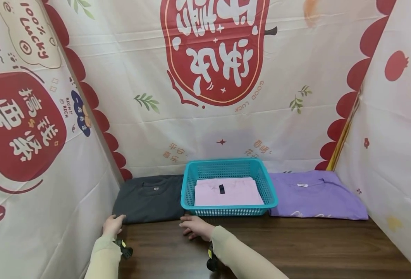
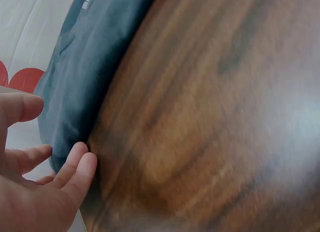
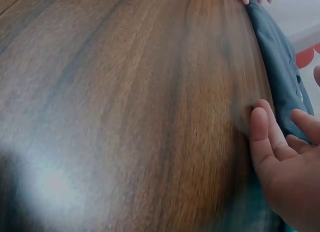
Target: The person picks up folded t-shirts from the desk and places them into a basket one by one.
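Observation:
A folded dark grey T-shirt point(image 1: 149, 203) lies left of a teal plastic basket point(image 1: 272, 199). At the shirt's near left corner is my left hand point(image 1: 113, 225); in the left wrist view its fingers point(image 2: 82, 172) are spread and slightly bent beside the cloth, with nothing gripped. My right hand point(image 1: 196, 226) is by the shirt's near right corner, just in front of the basket. Its fingers point(image 3: 260, 124) are loosely extended at the shirt's edge in the right wrist view, and whether they touch the cloth I cannot tell. Inside the basket sits a folded pink shirt point(image 1: 233, 195).
To the right of the basket lies a folded purple T-shirt point(image 1: 317, 197). All of these rest on a dark wooden table point(image 1: 296, 248). Printed white cloth walls rise at the back point(image 1: 121, 77), the left point(image 1: 69, 186) and the right point(image 1: 393, 162).

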{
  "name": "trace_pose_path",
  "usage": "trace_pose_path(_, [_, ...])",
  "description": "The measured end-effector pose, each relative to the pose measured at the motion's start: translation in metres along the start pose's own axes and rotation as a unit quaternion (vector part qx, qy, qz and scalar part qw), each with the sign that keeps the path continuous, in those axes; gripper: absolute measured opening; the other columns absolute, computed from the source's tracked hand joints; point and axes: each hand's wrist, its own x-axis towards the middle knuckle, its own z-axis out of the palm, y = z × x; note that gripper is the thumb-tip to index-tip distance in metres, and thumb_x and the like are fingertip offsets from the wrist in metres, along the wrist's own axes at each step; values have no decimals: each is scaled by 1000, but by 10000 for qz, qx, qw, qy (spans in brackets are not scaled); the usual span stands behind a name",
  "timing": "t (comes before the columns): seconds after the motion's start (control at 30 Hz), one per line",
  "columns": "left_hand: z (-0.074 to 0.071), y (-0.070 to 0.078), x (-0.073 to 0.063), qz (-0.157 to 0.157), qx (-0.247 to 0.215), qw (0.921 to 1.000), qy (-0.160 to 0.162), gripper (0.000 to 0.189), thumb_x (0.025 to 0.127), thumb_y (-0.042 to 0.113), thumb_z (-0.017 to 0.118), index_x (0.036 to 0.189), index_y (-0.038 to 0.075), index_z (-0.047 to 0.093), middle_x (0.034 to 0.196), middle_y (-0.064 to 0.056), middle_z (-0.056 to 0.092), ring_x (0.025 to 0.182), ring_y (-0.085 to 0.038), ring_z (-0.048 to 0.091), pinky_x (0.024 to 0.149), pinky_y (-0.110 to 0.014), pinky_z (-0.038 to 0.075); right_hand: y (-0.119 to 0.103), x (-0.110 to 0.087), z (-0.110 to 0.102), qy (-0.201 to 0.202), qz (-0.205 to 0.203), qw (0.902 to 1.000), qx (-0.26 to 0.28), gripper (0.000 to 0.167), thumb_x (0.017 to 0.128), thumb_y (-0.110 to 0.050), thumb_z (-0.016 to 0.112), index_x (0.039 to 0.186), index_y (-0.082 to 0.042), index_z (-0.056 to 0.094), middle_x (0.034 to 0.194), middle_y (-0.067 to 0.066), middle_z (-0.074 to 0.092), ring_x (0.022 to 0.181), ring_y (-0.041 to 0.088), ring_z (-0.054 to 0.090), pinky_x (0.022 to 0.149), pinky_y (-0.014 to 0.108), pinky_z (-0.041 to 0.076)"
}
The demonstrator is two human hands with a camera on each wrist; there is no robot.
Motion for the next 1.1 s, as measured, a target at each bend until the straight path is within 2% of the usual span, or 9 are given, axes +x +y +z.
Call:
trace_pose_path(0.17, [1, -5, -1, 68, -256, 9996, -32, 70, 94, 20, 47, 143, -21, 18, 130, -45, 37, 112, -50, 50, 85, -44, 52, 1, 3, 1, 79, 44, 9999, 53, 54, 96, -20, 59, 142, 3, 44, 130, 13, 57, 98, 26, 62, 67, 34, 53])
trace_pose_path(0.4, [0, -8, -1, -28, -384, 9990, -226, 70, 95, 20, 45, 144, -20, 15, 134, -45, 33, 121, -52, 43, 95, -49, 46, -2, 7, 0, 134, 195, 9997, 99, 58, 94, -23, 60, 142, 5, 42, 132, 16, 54, 98, 27, 61, 70, 36, 53])
trace_pose_path(0.53, [-1, -6, -1, -80, -379, 9989, -276, 69, 96, 20, 45, 143, -21, 16, 136, -45, 32, 123, -53, 42, 98, -52, 43, -1, 9, -1, 183, 268, 9993, 206, 59, 94, -25, 61, 142, 5, 42, 129, 15, 54, 93, 25, 61, 63, 30, 50])
trace_pose_path(0.63, [-2, -6, -1, -91, -341, 9989, -305, 68, 96, 20, 44, 143, -21, 17, 136, -45, 31, 123, -52, 42, 97, -51, 43, 2, 10, -1, 228, 286, 9988, 328, 58, 95, -27, 61, 142, 3, 43, 128, 14, 55, 86, 22, 61, 57, 25, 46])
trace_pose_path(0.8, [-5, -9, -1, -35, -211, 9994, -273, 66, 94, 19, 45, 140, -23, 22, 135, -45, 34, 118, -50, 48, 90, -46, 50, 4, 8, 0, 282, 333, 9977, 518, 57, 96, -31, 59, 141, 2, 45, 127, 13, 54, 79, 18, 60, 56, 23, 45])
trace_pose_path(0.97, [-9, -14, -8, 69, 26, 9999, -139, 63, 94, 18, 45, 138, -24, 27, 134, -44, 36, 109, -47, 55, 82, -42, 53, 8, 5, 4, 98, 392, 9967, 701, 55, 97, -33, 57, 138, 2, 48, 113, 16, 58, 73, 16, 59, 54, 23, 45])
trace_pose_path(1.1, [-14, -20, -15, 59, 267, 9996, -120, 61, 97, 20, 44, 139, -21, 30, 135, -42, 37, 112, -48, 53, 84, -44, 51, 11, 2, 6, -103, 441, 9965, 703, 54, 98, -32, 55, 140, 0, 47, 109, 14, 59, 69, 14, 58, 52, 21, 43])
